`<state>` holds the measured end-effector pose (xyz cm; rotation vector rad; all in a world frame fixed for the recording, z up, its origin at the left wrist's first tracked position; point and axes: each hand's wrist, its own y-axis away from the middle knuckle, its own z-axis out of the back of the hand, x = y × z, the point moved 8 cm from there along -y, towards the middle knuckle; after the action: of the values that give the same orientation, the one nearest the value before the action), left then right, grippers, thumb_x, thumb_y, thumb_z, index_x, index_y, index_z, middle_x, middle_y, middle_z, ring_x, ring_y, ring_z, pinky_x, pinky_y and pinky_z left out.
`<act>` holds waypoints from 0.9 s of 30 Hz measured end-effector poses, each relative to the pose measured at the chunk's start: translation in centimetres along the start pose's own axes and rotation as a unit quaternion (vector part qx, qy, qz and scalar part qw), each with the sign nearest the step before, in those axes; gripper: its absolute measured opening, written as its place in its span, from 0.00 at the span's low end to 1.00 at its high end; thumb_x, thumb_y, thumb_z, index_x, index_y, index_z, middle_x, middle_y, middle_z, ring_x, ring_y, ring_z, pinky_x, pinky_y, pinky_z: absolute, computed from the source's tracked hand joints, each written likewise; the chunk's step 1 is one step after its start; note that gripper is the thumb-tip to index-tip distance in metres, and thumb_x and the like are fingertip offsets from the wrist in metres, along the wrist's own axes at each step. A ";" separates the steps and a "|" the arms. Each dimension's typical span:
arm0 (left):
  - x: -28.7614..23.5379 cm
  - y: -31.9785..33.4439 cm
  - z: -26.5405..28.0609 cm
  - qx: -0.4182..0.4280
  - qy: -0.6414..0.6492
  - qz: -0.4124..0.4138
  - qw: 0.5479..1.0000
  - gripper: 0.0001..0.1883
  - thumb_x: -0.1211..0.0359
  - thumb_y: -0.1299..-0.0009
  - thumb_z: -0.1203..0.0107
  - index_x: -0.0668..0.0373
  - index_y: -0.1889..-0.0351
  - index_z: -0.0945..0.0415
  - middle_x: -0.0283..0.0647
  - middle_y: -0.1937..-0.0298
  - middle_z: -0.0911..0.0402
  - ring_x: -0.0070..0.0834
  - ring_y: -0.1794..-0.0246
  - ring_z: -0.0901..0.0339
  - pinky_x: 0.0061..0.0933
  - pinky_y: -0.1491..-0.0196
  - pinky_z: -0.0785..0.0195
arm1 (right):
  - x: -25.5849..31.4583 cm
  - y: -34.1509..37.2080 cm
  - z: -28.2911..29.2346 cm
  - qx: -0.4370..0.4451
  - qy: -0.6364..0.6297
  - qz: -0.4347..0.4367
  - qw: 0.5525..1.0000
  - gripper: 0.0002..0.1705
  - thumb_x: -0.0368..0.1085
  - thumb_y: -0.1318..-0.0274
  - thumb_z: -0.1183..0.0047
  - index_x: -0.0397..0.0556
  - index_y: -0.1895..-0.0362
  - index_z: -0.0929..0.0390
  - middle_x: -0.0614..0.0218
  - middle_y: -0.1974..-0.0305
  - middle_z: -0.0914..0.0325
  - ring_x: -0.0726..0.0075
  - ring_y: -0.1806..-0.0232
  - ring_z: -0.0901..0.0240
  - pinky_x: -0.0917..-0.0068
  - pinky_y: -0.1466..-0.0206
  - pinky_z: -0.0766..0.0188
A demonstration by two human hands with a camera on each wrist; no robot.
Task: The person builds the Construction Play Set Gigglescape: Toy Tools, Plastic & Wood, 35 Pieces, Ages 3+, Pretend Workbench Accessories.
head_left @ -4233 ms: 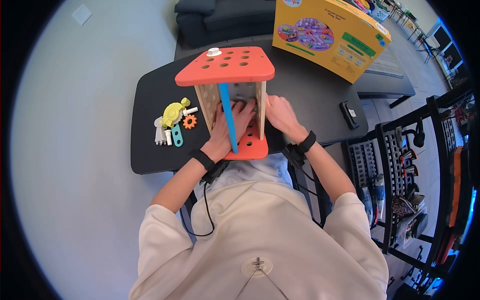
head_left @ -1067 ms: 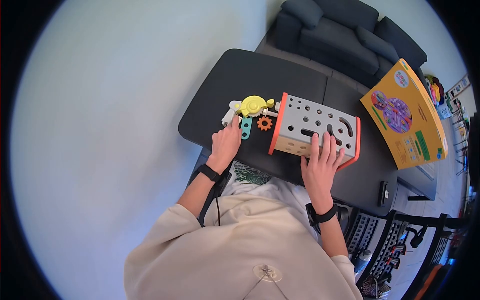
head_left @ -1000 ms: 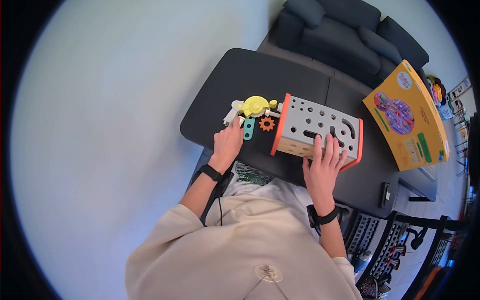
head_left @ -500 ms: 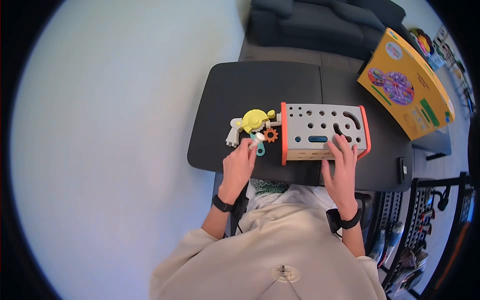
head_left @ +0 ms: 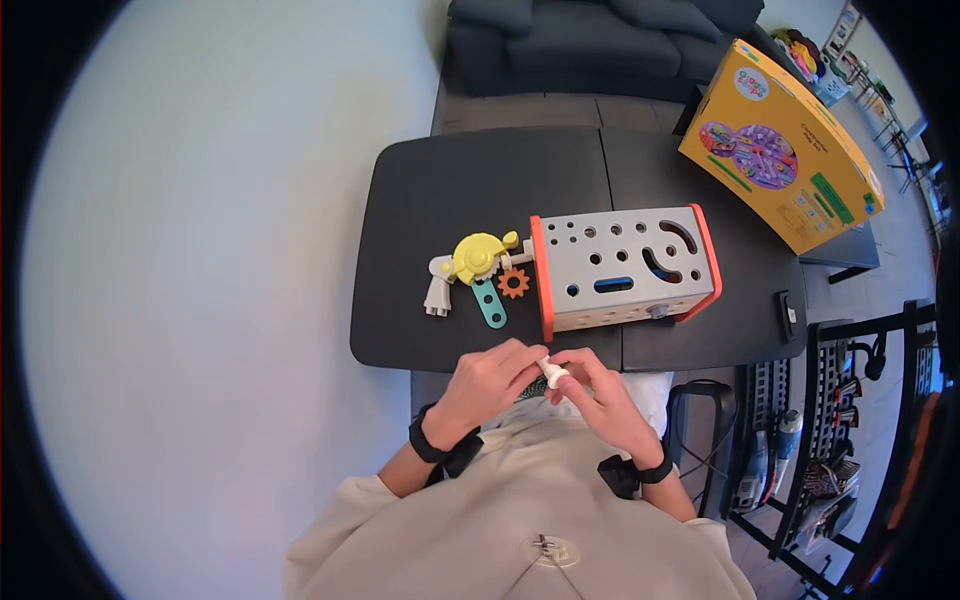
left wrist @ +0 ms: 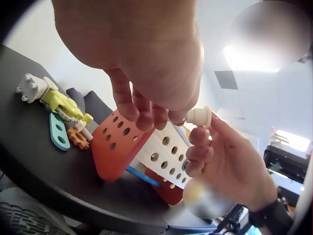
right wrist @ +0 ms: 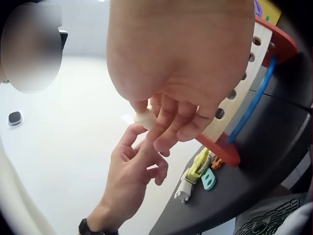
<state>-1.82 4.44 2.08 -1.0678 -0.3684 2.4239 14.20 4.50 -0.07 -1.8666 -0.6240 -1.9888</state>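
A large yellow-orange cardboard box (head_left: 825,150) with a round purple picture and a green label stands at the far right of the black, round-cornered table (head_left: 450,190). Near that table's right edge lies a small, oblong black device (head_left: 788,318) with a pale label. Beyond, a dark grey fabric sofa (head_left: 590,42) rests on grey floor tiles (head_left: 540,110), and a plain pale wall (head_left: 220,250) fills the left side. At lower right, a black metal shelving frame (head_left: 880,322) stands near a grey-and-blue bottle (head_left: 790,432). The left wrist view shows a bright ceiling light (left wrist: 254,61).
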 end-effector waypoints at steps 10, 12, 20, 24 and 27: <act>-0.2 -1.2 -0.7 -0.029 0.033 0.071 0.996 0.17 0.80 0.32 0.38 0.59 0.46 0.19 0.38 0.65 0.17 0.38 0.72 0.15 0.35 0.70 0.23 | -2.4 -0.5 1.5 0.051 -0.151 -0.049 0.986 0.17 0.32 0.19 0.51 0.43 0.33 0.27 0.58 0.52 0.13 0.67 0.50 0.15 0.68 0.41 0.21; 2.7 -0.4 0.0 -0.070 -0.013 0.149 0.986 0.16 0.79 0.32 0.39 0.58 0.46 0.19 0.39 0.65 0.17 0.40 0.68 0.16 0.38 0.66 0.23 | -2.8 -0.6 1.8 0.062 -0.148 -0.058 0.985 0.16 0.32 0.19 0.51 0.42 0.33 0.27 0.56 0.53 0.13 0.66 0.50 0.14 0.67 0.42 0.21; 8.2 -2.3 -3.7 -0.030 -0.320 0.190 0.928 0.16 0.68 0.29 0.35 0.62 0.45 0.21 0.45 0.47 0.22 0.43 0.47 0.26 0.44 0.47 0.33 | -4.3 1.0 3.9 0.080 -0.117 -0.094 0.985 0.17 0.31 0.19 0.51 0.42 0.33 0.26 0.61 0.51 0.15 0.71 0.51 0.17 0.69 0.40 0.22; 8.1 -2.5 -4.3 -0.042 -0.344 0.202 0.916 0.19 0.67 0.31 0.31 0.62 0.45 0.21 0.46 0.47 0.23 0.44 0.48 0.27 0.44 0.47 0.34 | -4.6 1.2 6.1 0.054 -0.109 -0.075 0.990 0.17 0.30 0.20 0.51 0.42 0.33 0.26 0.62 0.52 0.16 0.71 0.50 0.17 0.69 0.40 0.22; 8.0 -2.2 -4.7 -0.040 -0.356 0.196 0.913 0.20 0.66 0.33 0.30 0.61 0.46 0.21 0.45 0.47 0.23 0.43 0.48 0.28 0.44 0.47 0.35 | -4.7 0.9 7.4 0.014 -0.134 -0.044 0.990 0.17 0.30 0.20 0.52 0.41 0.33 0.27 0.61 0.51 0.17 0.69 0.50 0.18 0.68 0.42 0.22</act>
<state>-2.37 10.71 -5.05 -0.2447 -0.5234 3.1389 21.34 7.42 -4.38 -2.1426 -0.8184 -1.7828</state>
